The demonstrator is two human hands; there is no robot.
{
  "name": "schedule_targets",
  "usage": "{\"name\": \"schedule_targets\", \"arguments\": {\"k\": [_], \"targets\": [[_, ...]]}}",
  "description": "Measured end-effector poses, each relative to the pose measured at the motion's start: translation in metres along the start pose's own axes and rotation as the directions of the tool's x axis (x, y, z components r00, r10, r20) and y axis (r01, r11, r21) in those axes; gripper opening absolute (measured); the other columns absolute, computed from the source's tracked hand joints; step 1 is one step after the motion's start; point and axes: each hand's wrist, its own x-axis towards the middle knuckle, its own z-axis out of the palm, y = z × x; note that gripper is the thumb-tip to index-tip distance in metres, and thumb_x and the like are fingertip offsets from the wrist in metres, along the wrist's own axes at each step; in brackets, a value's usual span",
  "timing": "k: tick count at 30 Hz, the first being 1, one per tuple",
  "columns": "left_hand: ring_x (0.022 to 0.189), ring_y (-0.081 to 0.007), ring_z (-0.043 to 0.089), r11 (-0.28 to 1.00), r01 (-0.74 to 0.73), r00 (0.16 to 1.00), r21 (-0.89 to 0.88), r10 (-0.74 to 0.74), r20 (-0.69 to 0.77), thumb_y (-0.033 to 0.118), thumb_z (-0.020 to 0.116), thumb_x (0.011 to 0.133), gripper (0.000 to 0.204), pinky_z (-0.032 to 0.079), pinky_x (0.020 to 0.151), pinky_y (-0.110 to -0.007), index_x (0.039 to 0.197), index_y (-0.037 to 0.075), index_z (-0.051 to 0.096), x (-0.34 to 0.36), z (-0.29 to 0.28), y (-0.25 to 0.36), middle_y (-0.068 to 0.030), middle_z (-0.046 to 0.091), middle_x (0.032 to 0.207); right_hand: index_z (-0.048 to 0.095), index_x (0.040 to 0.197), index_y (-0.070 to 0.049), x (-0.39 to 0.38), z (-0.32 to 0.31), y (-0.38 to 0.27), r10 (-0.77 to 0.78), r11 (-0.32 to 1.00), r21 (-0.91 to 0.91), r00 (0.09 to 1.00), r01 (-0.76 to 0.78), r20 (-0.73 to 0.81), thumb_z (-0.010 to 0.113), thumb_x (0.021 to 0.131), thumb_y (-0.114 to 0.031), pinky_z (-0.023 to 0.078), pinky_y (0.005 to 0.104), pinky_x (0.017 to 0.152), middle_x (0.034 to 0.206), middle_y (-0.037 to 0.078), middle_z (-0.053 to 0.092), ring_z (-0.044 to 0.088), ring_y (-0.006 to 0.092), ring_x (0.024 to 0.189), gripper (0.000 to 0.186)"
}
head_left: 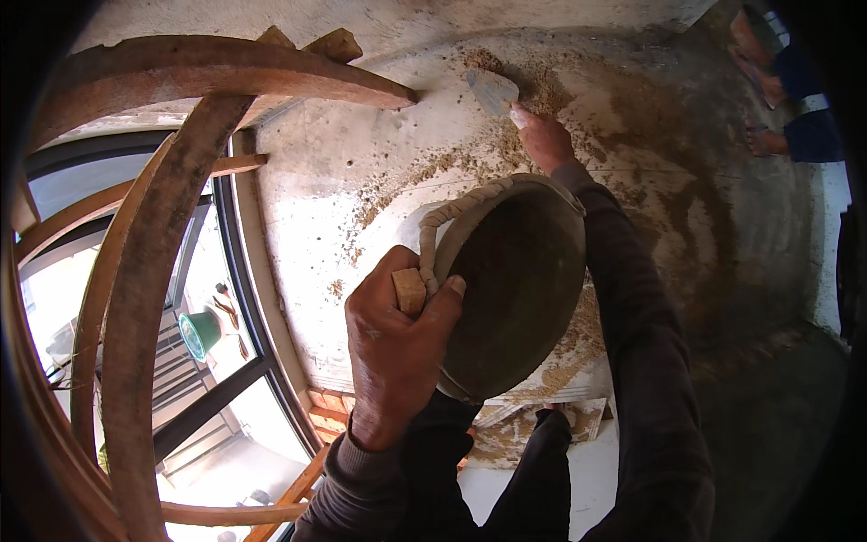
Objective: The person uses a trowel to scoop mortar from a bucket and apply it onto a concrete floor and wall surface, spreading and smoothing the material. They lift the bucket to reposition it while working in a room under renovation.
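Note:
My left hand (393, 343) is closed on the wooden grip of a dark bucket (479, 199), whose rim is wrapped with pale material along the left side. The bucket is tilted, its shadowed inside facing me. Beyond it, my right hand (542, 140) grips a trowel (492, 90) by the handle. The trowel's blade lies over a pale, dusty surface (307, 208) scattered with brown, crumbly mortar or sand (483, 61); whether it touches is unclear.
Curved wooden beams (153, 262) span the left side, before a framed opening with a green bucket (200, 334) beyond. Another person's bare feet (763, 140) and dark trouser legs show at upper right. My legs (533, 479) are below.

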Motion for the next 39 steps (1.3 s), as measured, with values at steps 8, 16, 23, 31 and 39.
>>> {"name": "schedule_targets", "arguments": {"k": [8,16,23,31,39], "targets": [[0.055,-0.0064,0.042,0.998,0.032,0.999,0.062,-0.029,-0.044,0.006,0.071,0.082,0.016,0.035,0.050,-0.027,0.077,0.000,0.057,0.002,-0.004,0.003,-0.0007,0.049,0.058,0.065,0.129,-0.019,0.028,-0.041,0.038,0.309,0.949,-0.053,0.951,-0.310,-0.023,0.044,0.101,-0.037,0.052,0.0489,0.088,0.107,0.019,0.071,0.067,0.0382,0.100,0.040],[0.055,-0.0066,0.041,0.998,0.019,0.998,0.063,-0.015,-0.054,0.006,0.071,0.081,0.020,0.035,0.050,-0.028,0.074,0.000,0.054,0.004,-0.006,-0.001,-0.0004,0.049,0.059,0.059,0.139,-0.020,0.033,-0.001,0.038,0.123,0.986,0.096,0.986,-0.134,0.115,0.054,0.094,-0.025,0.053,0.0439,0.085,0.111,0.020,0.070,0.067,0.0359,0.095,0.045],[0.056,-0.0056,0.038,0.998,0.055,0.998,0.001,-0.055,-0.043,0.006,0.072,0.081,0.021,0.034,0.049,-0.028,0.073,0.001,0.053,-0.002,-0.006,0.000,0.0018,0.045,0.058,0.059,0.138,-0.023,0.016,-0.045,0.032,0.293,0.952,-0.124,0.952,-0.280,0.094,0.046,0.099,-0.026,0.053,0.0505,0.089,0.110,0.020,0.069,0.067,0.0395,0.097,0.041],[0.053,-0.0054,0.037,1.000,-0.017,0.999,0.023,0.018,-0.030,0.007,0.072,0.082,0.022,0.032,0.048,-0.027,0.072,0.002,0.053,-0.007,-0.004,-0.002,0.0023,0.045,0.057,0.056,0.141,-0.022,-0.010,-0.045,0.054,0.086,0.964,-0.257,0.996,-0.074,0.036,0.043,0.098,-0.021,0.053,0.0505,0.082,0.098,0.023,0.069,0.067,0.0397,0.093,0.045],[0.057,-0.0056,0.036,1.000,-0.003,1.000,0.000,0.003,-0.020,0.007,0.071,0.082,0.025,0.031,0.050,-0.028,0.071,0.002,0.050,-0.014,0.005,0.000,0.0028,0.044,0.060,0.051,0.145,-0.016,-0.099,-0.059,0.206,0.421,0.907,0.147,0.862,-0.395,-0.284,0.049,0.099,-0.037,0.046,0.0416,0.100,0.126,0.019,0.063,0.060,0.0333,0.115,0.051]]}}
